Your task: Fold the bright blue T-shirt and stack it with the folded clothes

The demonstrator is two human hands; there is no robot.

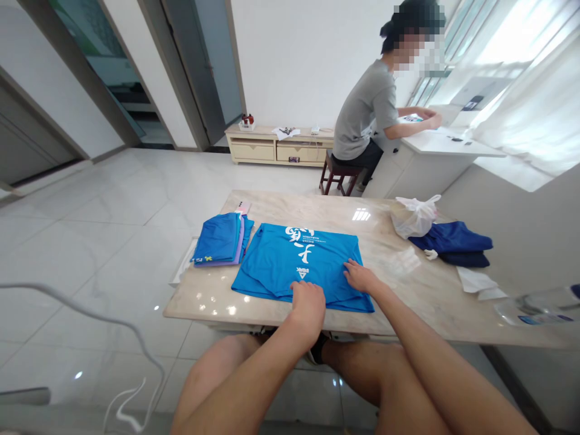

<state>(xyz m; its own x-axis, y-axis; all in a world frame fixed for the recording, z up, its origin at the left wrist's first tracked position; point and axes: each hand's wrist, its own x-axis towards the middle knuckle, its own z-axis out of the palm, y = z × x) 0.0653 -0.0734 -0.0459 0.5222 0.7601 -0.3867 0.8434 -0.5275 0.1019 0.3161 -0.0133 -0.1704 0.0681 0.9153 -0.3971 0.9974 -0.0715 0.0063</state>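
A bright blue T-shirt (290, 257) with white print lies spread flat on the marble table (408, 296). My left hand (308, 302) rests on its near edge with the fingers curled under, closed on the fabric. My right hand (357, 275) lies flat on the shirt's right part, fingers stretched out. A stack of folded blue and purple garments (222, 238) sits just left of the shirt.
A white plastic bag (414, 216) and folded dark blue clothes (455, 241) lie at the table's right. White papers (478, 281) and a clear plastic bottle (539, 305) lie nearer. Another person (367, 115) sits on a stool at a white desk behind. A white cable (136, 338) hangs at left.
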